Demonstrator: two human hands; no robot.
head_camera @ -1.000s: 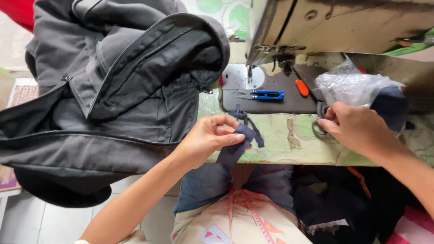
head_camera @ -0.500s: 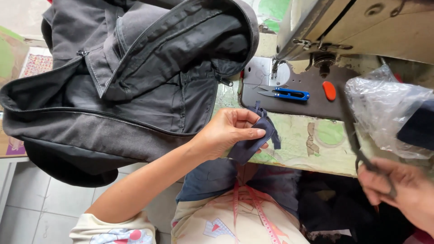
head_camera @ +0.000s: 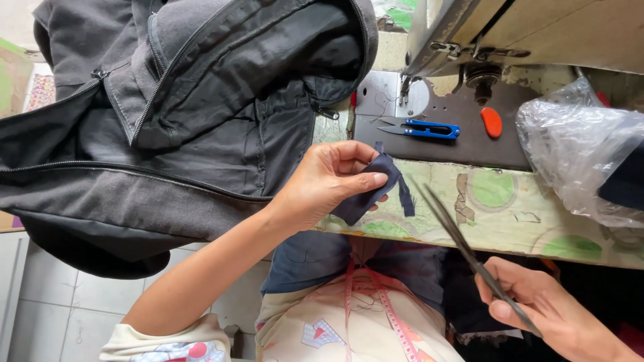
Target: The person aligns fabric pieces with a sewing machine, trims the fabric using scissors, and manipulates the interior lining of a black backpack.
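Patterned worktop (head_camera: 510,201) is carrying a gray jacket (head_camera: 181,121); left hand (head_camera: 322,184) is pinching a navy fabric scrap (head_camera: 376,184) — right hand (head_camera: 543,308) is gripping long scissors (head_camera: 463,241), blades parted, poised just beside the scrap.

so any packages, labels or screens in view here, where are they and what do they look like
plastic bag: on the table at the right, beside the sewing machine; clear, crinkled, with something dark inside.
No labels, signs or screens show.
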